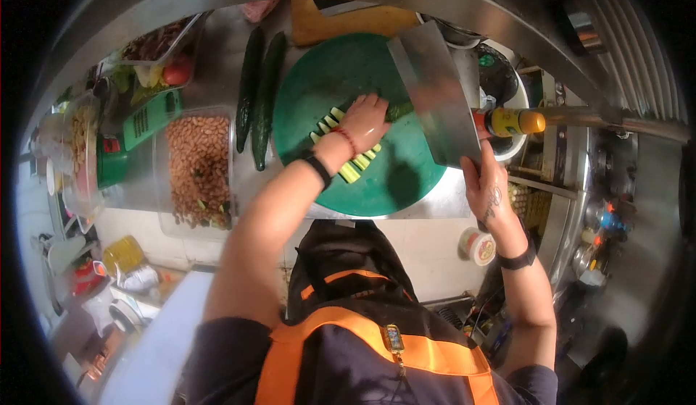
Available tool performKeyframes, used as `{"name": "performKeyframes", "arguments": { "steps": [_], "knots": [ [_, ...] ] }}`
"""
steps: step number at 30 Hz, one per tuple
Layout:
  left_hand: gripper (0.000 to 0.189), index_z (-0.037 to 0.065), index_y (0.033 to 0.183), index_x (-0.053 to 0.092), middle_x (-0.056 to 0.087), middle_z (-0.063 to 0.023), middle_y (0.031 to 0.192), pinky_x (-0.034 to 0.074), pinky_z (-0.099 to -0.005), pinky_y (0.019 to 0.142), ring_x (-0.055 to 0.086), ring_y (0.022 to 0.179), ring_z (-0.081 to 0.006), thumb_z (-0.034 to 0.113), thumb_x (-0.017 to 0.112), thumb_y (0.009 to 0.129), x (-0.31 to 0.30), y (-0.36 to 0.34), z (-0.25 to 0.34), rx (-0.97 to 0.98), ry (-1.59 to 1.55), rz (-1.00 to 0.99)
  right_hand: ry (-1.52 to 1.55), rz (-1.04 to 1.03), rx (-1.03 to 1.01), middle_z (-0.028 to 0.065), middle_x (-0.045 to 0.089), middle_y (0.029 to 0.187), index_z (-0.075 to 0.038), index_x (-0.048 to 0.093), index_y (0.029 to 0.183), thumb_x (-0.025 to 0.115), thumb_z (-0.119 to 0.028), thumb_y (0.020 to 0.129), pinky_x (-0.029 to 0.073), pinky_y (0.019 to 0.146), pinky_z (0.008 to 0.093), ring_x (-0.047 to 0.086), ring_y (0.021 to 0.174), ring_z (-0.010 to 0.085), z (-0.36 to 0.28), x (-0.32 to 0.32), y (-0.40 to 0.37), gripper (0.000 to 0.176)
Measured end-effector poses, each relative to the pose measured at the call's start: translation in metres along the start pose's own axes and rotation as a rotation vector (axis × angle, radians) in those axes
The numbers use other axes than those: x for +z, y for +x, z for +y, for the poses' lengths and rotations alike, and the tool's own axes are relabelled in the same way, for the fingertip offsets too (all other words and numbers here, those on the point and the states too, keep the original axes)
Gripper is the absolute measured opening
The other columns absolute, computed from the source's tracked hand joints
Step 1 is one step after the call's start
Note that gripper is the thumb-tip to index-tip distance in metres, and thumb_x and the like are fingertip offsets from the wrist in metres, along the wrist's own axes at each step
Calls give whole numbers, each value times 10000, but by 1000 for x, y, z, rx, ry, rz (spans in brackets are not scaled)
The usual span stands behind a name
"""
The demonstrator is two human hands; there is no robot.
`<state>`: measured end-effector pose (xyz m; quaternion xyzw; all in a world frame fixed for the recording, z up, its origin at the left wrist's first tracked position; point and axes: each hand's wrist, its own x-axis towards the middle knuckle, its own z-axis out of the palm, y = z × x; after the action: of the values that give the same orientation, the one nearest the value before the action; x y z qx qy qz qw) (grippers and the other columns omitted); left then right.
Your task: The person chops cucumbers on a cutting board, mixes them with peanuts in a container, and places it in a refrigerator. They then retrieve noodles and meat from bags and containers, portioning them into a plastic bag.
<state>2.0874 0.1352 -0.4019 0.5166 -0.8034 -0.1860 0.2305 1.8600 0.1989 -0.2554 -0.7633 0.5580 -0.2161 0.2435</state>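
On the round green cutting board (304, 79) lie cut cucumber pieces (351, 172). My left hand (365, 120) rests over them, fingers together and pointing up and right; a dark green cucumber piece shows just past the fingertips. My right hand (484, 184) is closed at the near end of a large cleaver (438, 93), whose handle is hidden in the grip. The cleaver's broad blade is over the board's right side, to the right of my left hand. Two whole cucumbers (270, 93) lie side by side left of the board.
A clear container of brown beans (197, 160) stands left of the cucumbers. A wooden board (362, 21) lies behind the green one. A yellow-capped bottle (511, 122) is beyond the cleaver. Farther left are a green basket (151, 119) and a tray with a tomato (177, 70).
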Motion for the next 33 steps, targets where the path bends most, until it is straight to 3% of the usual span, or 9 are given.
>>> {"name": "performKeyframes", "arguments": {
  "steps": [3,6,9,12,13,15,23,27,33],
  "knots": [
    [328,49,1090,562,543,-136,1067,407,-392,915,498,1053,-312,187,614,797,-60,-55,1,312,-278,-231,21,-58,128,253,617,751,29,404,1085,517,-16,870,481,560,383,624,704,412,6,-14,-12,247],
    [329,72,1093,582,549,-102,1076,406,-381,921,502,1057,-287,130,604,770,-62,-109,-12,327,-173,-388,61,-85,76,247,617,739,34,402,1085,526,-24,870,480,548,380,634,683,389,16,-1,-22,255],
    [332,88,1036,620,551,-75,1061,438,-366,895,507,1057,-248,56,557,712,-53,-116,-18,321,209,6,86,-170,55,240,612,726,15,395,1059,532,-25,859,483,552,414,615,672,409,12,25,-28,246],
    [290,67,1005,619,560,-79,1043,467,-353,856,524,1036,-248,50,567,720,-46,-125,-28,280,130,108,102,-196,10,240,596,694,-15,394,1018,532,-37,850,469,532,455,582,649,433,-14,48,-31,218],
    [256,57,982,611,582,-74,1054,481,-322,849,531,1057,-236,88,533,740,-44,-133,-33,261,147,133,-2,-298,39,229,586,662,-25,397,1006,535,-54,850,461,518,463,577,628,431,-19,53,-34,210],
    [243,52,967,612,585,-76,1054,485,-323,843,535,1057,-239,85,534,739,-40,-150,-40,267,130,134,-148,-399,7,191,553,573,-51,407,979,535,-110,853,439,480,482,563,565,420,-26,63,-42,189],
    [200,33,919,609,591,-83,998,494,-318,810,550,1005,-244,75,531,740,-52,-176,-49,261,96,216,-313,-543,-82,188,562,572,-39,402,994,490,-112,871,461,487,475,589,573,392,-58,83,-55,168],
    [201,26,895,621,590,-100,969,504,-339,749,570,927,-268,12,605,695,-55,-191,-51,263,57,235,-357,-517,-105,207,566,593,-31,391,970,487,-108,870,460,500,480,587,591,399,-38,148,-55,158],
    [203,24,893,615,582,-99,940,498,-333,733,573,893,-266,7,606,690,-47,-222,-56,193,27,242,-273,-545,-92,210,565,602,-24,388,972,490,-109,863,462,526,487,580,598,409,-79,111,-49,172]
  ]
}}
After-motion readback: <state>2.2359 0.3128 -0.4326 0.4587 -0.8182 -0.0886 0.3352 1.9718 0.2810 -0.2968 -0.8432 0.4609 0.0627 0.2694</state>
